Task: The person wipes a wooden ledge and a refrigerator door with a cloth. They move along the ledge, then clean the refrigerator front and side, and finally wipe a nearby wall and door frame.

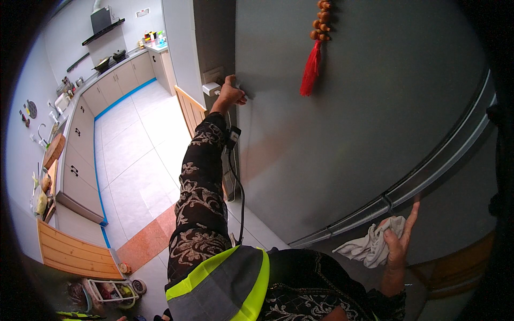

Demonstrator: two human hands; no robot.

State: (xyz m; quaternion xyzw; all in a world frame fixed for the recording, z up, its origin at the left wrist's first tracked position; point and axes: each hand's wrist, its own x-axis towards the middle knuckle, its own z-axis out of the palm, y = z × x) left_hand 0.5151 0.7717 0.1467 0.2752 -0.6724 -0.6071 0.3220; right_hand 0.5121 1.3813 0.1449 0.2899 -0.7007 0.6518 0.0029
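My left hand [229,95] is stretched forward to the back edge of the grey side panel of a refrigerator [341,132]. Its fingers are bent against the panel, and whether they pinch something there is hidden. Just left of it, a white plug adapter [211,88] sits in a wall socket [213,75]. A black plug [233,137] with a dark cord [242,192] hangs beside my left forearm. Low on the right, my right hand [397,244] grips a crumpled white cloth [371,245], its index finger extended toward the refrigerator door [453,176].
A red tassel [311,70] with wooden beads [321,22] hangs on the panel. Wooden gates [78,250] [190,108] stand at the kitchen opening. Beyond are a counter [74,106] and pans [103,64]. A white rack [114,291] stands on the floor at lower left.
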